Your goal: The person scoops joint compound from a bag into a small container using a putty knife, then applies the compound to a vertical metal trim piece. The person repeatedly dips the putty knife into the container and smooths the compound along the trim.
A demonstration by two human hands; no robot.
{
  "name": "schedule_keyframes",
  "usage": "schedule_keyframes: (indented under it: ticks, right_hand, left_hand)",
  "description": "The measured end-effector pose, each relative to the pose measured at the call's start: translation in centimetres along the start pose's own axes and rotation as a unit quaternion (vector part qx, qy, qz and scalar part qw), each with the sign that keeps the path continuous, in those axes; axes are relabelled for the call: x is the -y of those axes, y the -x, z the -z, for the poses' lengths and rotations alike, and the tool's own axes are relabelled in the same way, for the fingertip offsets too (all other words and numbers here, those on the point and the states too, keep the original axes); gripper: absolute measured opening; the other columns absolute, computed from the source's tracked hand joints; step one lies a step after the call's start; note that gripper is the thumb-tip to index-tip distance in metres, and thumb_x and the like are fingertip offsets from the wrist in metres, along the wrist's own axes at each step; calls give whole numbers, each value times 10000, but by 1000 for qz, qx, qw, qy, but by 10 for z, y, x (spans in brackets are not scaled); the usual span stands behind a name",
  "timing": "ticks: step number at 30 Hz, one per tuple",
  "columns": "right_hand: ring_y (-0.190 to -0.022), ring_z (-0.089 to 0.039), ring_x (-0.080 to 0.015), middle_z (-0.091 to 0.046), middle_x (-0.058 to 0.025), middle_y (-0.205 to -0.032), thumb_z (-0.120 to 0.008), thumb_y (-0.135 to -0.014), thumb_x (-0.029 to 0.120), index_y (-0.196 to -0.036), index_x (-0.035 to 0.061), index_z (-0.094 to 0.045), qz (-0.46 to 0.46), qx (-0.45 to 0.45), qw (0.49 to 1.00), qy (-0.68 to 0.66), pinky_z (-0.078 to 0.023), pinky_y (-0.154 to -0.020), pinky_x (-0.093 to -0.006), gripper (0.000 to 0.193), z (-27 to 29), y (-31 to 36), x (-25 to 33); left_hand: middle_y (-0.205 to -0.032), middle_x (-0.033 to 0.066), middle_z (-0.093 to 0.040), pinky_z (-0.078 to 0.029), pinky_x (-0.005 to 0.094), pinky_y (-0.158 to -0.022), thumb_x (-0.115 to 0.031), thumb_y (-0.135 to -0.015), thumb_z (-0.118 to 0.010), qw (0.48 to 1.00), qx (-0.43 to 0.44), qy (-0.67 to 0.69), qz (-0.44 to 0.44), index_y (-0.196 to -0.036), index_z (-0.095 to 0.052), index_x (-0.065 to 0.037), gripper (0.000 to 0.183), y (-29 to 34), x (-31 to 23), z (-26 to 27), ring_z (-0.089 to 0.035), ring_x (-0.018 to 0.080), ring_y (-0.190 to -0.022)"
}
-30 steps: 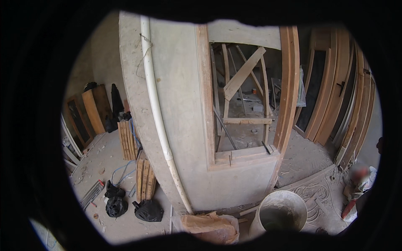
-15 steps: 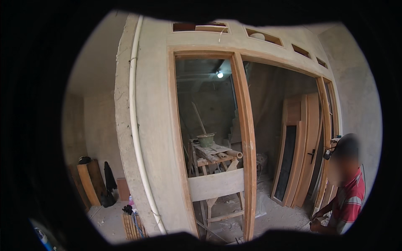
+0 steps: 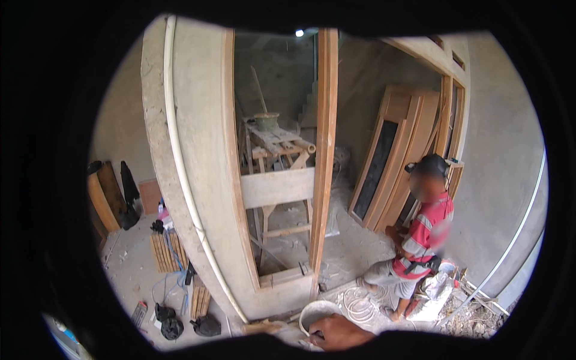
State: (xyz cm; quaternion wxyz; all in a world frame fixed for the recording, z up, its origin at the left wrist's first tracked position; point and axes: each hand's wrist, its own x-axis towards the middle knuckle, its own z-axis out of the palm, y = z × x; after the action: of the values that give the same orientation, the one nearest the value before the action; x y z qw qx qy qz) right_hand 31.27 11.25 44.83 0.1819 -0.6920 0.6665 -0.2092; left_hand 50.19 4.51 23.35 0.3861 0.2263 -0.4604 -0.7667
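Observation:
My right hand [image 3: 341, 332] comes in at the lower edge, with its fingers curled at the rim of a white round container [image 3: 319, 311]. The hand seems to grip that rim, though my fingertips are partly hidden. My left hand does not show clearly. A pale brown shape [image 3: 262, 327] lies left of the container at the lower edge, too cut off to name. Beyond the container, a coil of pale hose or cable [image 3: 360, 305] rests on the floor.
A person in a red striped shirt [image 3: 427, 234] stands at right beside rubble [image 3: 480, 312]. Ahead are a wooden door frame [image 3: 324, 162], a plastered wall with a white pipe [image 3: 186, 180], a trestle [image 3: 282, 228] and leaning doors [image 3: 390, 162]. Black bags [image 3: 171, 324] lie at lower left.
The view has tilted down, bringing more floor into sight. My right hand and the white container have come in at the lower edge. The other person now shows down to the feet.

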Motion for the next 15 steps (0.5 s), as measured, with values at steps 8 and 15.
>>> schedule_keyframes:
  ticks: [8, 15]
  right_hand:
    - [-874, -715, -460, -723, -264, -883, -748, -927, 267, -924, -17, -732, -79, 2, 996, 42, -566, -830, -516, 284, -21, 6, 11]
    - [-965, -723, -435, -719, -257, -958, -690, -956, 175, -971, -30, -719, -117, 177, 971, 113, -563, -883, -524, 207, -24, 11, 30]
  left_hand:
    - [-1570, 194, -492, -307, 641, -1234, -674, -1025, -389, 839, 58, 463, 278, -1569, -433, -60, 822, -15, -1, -7, -454, 392, -1468]
    - [-1516, 171, -553, -399, 610, -1173, -600, -1038, -374, 821, 49, 440, 362, -1535, -491, -98, 716, -13, -3, 6, -522, 383, -1404]
